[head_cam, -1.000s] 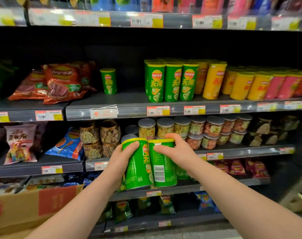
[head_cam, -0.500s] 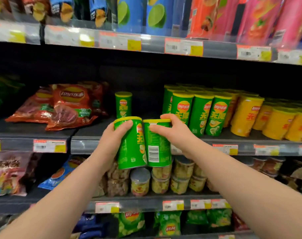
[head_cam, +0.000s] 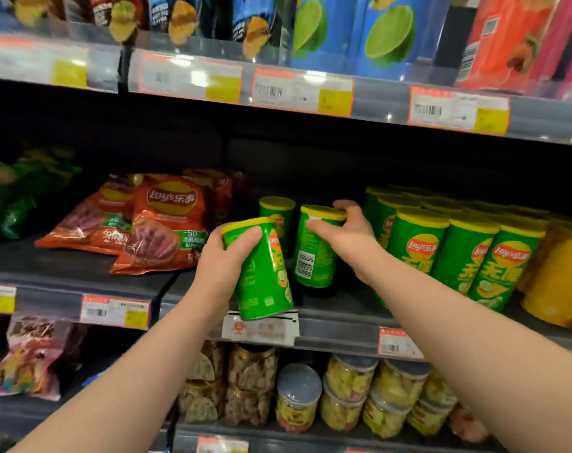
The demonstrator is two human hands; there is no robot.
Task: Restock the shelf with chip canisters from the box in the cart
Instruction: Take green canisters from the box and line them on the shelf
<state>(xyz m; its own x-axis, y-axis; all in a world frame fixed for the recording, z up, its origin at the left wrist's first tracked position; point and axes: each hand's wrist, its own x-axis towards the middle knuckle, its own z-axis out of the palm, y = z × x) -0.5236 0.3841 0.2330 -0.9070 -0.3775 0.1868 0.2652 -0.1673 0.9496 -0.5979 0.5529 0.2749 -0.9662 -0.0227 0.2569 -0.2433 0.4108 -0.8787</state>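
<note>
A shop's snack aisle: tiered dark shelves (head_cam: pixel 82 286) with price labels (head_cam: pixel 114 310) along the edges, rows of green chip canisters (head_cam: pixel 415 243) on the right, red crisp bags (head_cam: pixel 160 223) on the left, jarred snacks (head_cam: pixel 297 397) below

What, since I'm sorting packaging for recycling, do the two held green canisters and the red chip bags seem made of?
The left-hand canister and right-hand canister: probably printed paperboard tubes, soft sheen; yellow lids look like matte plastic. The red chip bags: glossy plastic film, judging by crinkles and sharp glare.
</note>
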